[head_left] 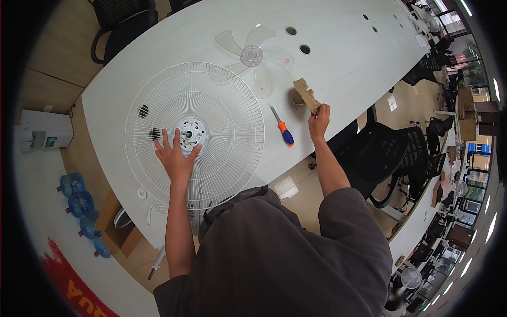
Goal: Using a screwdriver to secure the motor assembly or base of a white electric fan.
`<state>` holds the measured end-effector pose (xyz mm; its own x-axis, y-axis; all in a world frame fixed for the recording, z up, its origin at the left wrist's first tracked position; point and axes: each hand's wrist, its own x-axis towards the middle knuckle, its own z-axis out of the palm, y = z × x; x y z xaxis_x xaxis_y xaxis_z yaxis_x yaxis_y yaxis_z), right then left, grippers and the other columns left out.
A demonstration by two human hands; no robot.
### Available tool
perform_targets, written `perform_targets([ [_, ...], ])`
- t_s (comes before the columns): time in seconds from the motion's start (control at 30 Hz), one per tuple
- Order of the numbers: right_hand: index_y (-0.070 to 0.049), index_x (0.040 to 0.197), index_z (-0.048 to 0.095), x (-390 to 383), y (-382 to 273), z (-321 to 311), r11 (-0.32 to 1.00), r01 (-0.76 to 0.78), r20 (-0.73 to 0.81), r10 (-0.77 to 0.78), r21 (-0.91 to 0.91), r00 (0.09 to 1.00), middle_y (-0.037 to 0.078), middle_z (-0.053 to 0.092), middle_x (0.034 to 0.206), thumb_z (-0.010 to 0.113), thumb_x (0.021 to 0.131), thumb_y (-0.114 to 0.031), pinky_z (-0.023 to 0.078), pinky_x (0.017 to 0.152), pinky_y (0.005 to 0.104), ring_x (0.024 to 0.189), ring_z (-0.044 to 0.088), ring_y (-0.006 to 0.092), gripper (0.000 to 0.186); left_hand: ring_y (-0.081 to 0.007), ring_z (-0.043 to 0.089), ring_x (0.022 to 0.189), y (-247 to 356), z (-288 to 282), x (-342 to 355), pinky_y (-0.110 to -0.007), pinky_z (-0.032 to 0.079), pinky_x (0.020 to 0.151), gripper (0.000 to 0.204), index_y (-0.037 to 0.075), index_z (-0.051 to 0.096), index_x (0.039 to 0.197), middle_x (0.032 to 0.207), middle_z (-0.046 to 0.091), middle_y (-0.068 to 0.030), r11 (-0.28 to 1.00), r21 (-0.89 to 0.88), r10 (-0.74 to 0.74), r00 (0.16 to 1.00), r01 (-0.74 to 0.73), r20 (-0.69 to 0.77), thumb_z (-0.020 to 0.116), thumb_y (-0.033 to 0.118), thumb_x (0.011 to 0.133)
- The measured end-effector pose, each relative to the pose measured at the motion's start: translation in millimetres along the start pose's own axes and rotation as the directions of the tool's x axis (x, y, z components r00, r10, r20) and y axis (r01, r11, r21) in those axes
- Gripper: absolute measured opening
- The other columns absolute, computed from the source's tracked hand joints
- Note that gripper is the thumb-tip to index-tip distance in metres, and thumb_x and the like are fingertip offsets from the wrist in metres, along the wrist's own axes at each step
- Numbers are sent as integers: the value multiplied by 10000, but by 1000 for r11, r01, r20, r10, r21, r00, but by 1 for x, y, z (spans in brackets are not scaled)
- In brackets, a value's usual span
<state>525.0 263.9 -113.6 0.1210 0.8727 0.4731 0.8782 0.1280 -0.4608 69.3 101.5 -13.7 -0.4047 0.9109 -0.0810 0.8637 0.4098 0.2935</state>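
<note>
From where I stand: a wire grille (227, 132) lies on the table (348, 42), the left hand (178, 157) spread over it; the right hand (319, 122) pinches torn cardboard (304, 92). The grille looks light, springy, best gripped by its rim.

One wide fisheye view looks steeply down from the person's head, the left of a side-by-side pair, past the dark shirt (285, 259) to the white surface (338, 47). It sits near enough for the fan cover (227, 137) to show large left of centre, while its curved right edge reaches distant ceiling lights (491, 227).
</note>
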Motion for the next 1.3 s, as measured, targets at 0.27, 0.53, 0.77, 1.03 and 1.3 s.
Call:
perform_targets([
  [0.27,-8,1080,549,25,44,12,342,-652,-56,907,677,418,112,619,1047,729,917,-160,618,705,389,810,644,231,287,-501,81,1486,2,-3,-1,-669,79,1179,903,178,480,1482,1622,219,-163,1000,10,-20,999,19,25,765,621,749],
  [0.53,-21,1150,550,5,78,0,-228,-693,579,747,684,327,104,619,1005,698,948,-335,617,667,396,755,627,241,402,-502,80,1487,0,-2,-1,-661,72,1182,902,158,488,1475,1620,224,-164,1000,4,-15,1000,15,19,765,620,750],
  [0.77,-42,1101,575,-14,84,12,-210,-737,510,835,642,207,99,602,1066,675,962,-283,575,695,431,852,619,251,296,-497,81,1490,1,-1,1,-652,65,1186,899,159,487,1476,1620,228,-165,1000,7,-5,1000,5,14,763,618,753],
  [1.03,-47,1191,573,0,53,8,-253,-419,409,846,872,342,55,640,1079,650,931,-101,562,767,419,1034,645,245,276,-497,86,1489,2,-1,0,-646,60,1190,897,163,489,1475,1617,235,-171,1000,0,-18,1000,18,21,765,618,753],
  [1.3,-27,1143,669,2,40,37,599,-750,332,673,280,661,63,698,898,731,844,-161,535,684,322,786,651,159,334,-500,87,1486,2,0,2,-652,76,1184,899,162,490,1474,1615,240,-173,1000,6,3,1000,-3,3,770,615,749],
])
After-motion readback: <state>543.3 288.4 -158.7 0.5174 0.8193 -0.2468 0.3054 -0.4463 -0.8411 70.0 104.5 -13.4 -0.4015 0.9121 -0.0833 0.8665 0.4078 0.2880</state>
